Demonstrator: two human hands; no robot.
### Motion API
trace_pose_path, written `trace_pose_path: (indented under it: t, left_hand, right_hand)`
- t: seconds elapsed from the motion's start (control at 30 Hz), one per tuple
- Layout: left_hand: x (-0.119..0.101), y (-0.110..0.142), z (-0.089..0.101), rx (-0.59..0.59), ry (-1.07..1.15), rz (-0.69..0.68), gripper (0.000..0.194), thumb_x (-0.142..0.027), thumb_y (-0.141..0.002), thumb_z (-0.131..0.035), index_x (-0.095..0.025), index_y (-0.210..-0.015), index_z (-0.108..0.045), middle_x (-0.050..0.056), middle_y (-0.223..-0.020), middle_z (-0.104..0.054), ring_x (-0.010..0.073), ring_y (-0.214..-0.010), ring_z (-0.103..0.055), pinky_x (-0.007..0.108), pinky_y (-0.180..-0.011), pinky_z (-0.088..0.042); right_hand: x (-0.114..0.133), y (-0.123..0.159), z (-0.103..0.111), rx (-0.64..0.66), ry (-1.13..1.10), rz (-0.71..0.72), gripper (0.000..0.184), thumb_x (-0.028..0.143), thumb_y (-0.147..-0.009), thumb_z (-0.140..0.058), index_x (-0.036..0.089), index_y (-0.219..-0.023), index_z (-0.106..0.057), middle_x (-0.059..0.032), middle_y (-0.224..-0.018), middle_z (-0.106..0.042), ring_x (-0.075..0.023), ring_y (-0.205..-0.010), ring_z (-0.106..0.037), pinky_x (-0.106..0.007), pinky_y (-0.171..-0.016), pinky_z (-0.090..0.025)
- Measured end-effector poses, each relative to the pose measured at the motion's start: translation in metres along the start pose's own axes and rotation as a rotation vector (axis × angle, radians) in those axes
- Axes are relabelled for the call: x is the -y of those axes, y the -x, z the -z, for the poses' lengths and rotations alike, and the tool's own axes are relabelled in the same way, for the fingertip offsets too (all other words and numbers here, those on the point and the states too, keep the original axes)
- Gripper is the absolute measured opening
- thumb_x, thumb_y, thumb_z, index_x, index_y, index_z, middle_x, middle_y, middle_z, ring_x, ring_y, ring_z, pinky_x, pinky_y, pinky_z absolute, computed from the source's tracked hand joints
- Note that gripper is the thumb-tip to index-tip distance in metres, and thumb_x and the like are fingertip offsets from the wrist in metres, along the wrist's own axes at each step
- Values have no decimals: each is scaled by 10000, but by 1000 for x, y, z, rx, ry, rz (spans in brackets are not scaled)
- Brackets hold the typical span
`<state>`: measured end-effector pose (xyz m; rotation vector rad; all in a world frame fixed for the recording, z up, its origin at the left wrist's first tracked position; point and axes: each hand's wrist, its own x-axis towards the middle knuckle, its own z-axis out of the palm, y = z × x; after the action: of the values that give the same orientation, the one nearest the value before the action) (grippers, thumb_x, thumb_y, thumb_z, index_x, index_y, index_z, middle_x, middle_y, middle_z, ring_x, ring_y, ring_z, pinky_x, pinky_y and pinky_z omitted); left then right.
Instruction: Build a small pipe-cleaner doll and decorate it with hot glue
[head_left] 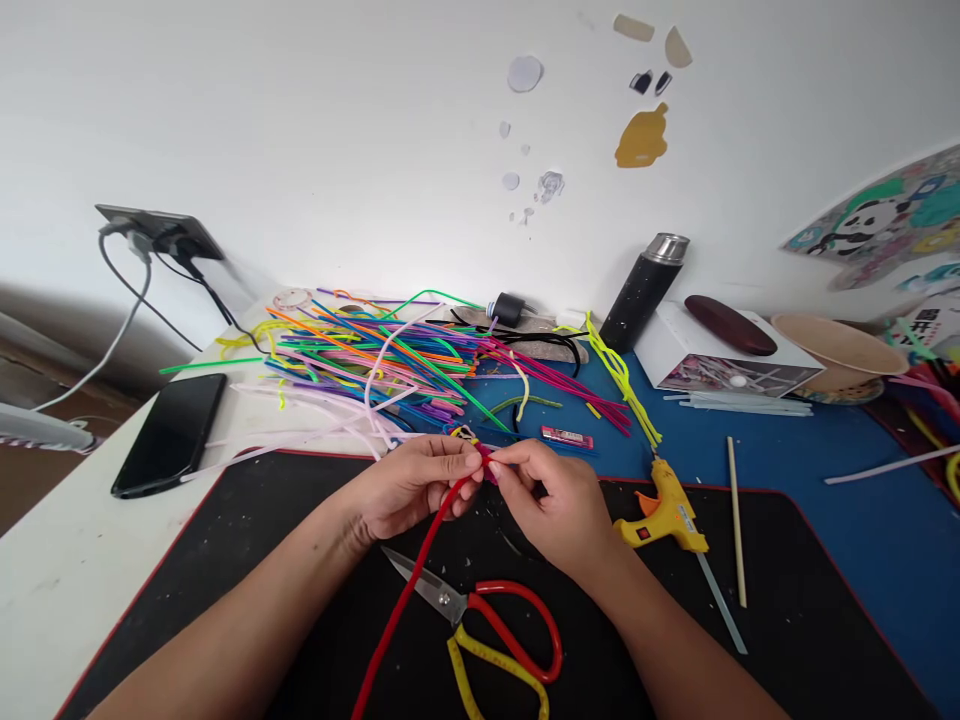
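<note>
Over the black mat my left hand (427, 482) pinches a red pipe cleaner (409, 585), whose long tail hangs down toward me. My right hand (551, 500) is closed at the same spot, thumb and forefinger on the pipe cleaner's upper end. Just behind the fingertips shows a small piece with magenta and yellow fuzzy parts (466, 434); my fingers hide most of it. Below the hands lie scissors (448, 603) with one red and one yellow handle, blades parted and pointing up left. The red tail passes over a blade.
Loose pipe cleaners (375, 350) in many colours are heaped behind my hands. A yellow glue gun (666, 510) and a wooden stick (736, 520) lie right on the mat (330, 600). A phone (176, 430) lies left; a black flask (645, 290) and white box (720, 350) stand back right.
</note>
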<state>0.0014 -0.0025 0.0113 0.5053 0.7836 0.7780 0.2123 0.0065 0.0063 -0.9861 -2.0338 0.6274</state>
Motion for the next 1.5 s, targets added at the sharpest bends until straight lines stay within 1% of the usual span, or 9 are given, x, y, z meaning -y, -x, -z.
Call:
trace_pose_path:
  t: [0.13, 0.27, 0.47, 0.57, 0.67, 0.83, 0.93, 1.33, 1.5]
  left_hand:
    - [5, -2, -4, -5, 31, -10, 361, -370, -674, -1020, -111, -758, -783, 26, -629, -664, 86, -533, -601, 169, -494, -412]
    - [9, -5, -7, -6, 47, -48, 357, -368, -681, -1017, -113, -744, -775, 29, -640, -674, 83, -557, -600, 173, -530, -441]
    - [8, -6, -4, -34, 22, -99, 361, -374, -710, -996, -97, -770, -772, 29, -644, -671, 89, -558, -606, 175, -539, -459]
    - [6, -5, -5, -43, 45, -122, 362, -360, -686, -1007, -99, -751, -765, 19, -628, -659, 91, -552, -603, 180, -549, -471]
    - [4, -4, -7, -43, 50, -106, 368, -358, -669, -1014, -103, -732, -757, 17, -613, -652, 97, -540, -603, 183, -527, -460]
    - [5, -5, -6, -38, 52, -69, 372, -366, -675, -1009, -105, -732, -752, 24, -602, -651, 104, -530, -607, 183, -508, -444]
    - [6, -5, -6, -31, 55, -54, 377, -370, -672, -1012, -104, -723, -750, 26, -601, -650, 99, -525, -604, 177, -497, -424]
    - [14, -9, -10, -29, 96, -92, 336, -345, -702, -1001, -97, -745, -778, 30, -608, -667, 94, -539, -619, 169, -529, -455]
    - [20, -11, -14, -45, 106, -119, 330, -349, -702, -1001, -101, -756, -791, 27, -629, -673, 93, -544, -616, 175, -535, -466]
  right_hand:
    - [3, 0, -3, -44, -22, -47, 156, 268, -1012, -628, 209, -919, -738, 54, -537, -583, -108, -445, -519, -236, -497, -399]
    - [4, 0, -6, -75, -82, -108, 158, 263, -1001, -629, 202, -893, -727, 76, -509, -512, -99, -423, -466, -228, -463, -363]
    - [3, -4, -1, 23, -146, -178, 181, 310, -1028, -618, 192, -1040, -756, 44, -586, -611, -126, -503, -573, -232, -521, -429]
    - [1, -4, 1, 41, -111, -155, 197, 313, -1033, -623, 201, -1108, -768, 30, -626, -652, -136, -537, -611, -234, -528, -432]
    - [-2, -2, 0, 21, -61, -101, 185, 287, -1039, -618, 208, -1109, -769, 10, -683, -707, -141, -581, -650, -235, -542, -433]
    - [-2, -2, 0, -23, 53, 19, 148, 246, -1039, -621, 201, -1043, -762, 9, -674, -722, -128, -530, -620, -239, -563, -430]
    - [-2, -2, 2, -41, 103, 62, 146, 236, -1035, -625, 183, -997, -756, 16, -625, -691, -121, -503, -601, -238, -565, -424]
    - [-4, -1, -1, -85, 163, 53, 182, 238, -1005, -619, 162, -893, -740, 76, -504, -511, -88, -416, -462, -232, -493, -338]
    - [-2, -2, -1, -100, 139, -3, 178, 243, -988, -621, 172, -868, -732, 83, -504, -510, -81, -406, -454, -220, -477, -341]
